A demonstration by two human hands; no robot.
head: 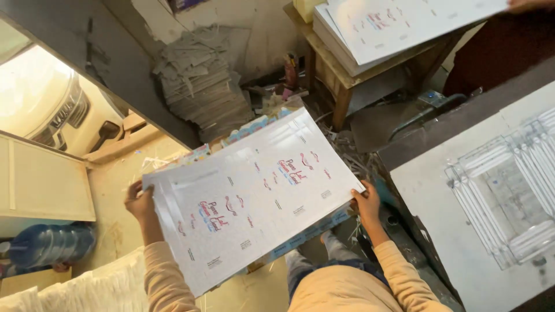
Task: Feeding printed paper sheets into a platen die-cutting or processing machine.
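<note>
Left hand [139,201] grips the left edge of the printed sheet [254,196]; right hand [366,203] clasps its right edge. I see the sheet held flat in the air between them, above the floor. Grey card stack [199,86] well behind; bench [462,231] at right.

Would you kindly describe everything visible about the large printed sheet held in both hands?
The printed sheet is a large, glossy white rectangle of thin card, bearing two repeated red and blue script designs and small dark marks. It is held flat and tilted diagonally. The left hand pinches its near-left corner, and the right hand grips its right edge. A similar sheet with a blue printed border lies just beneath it.
</note>
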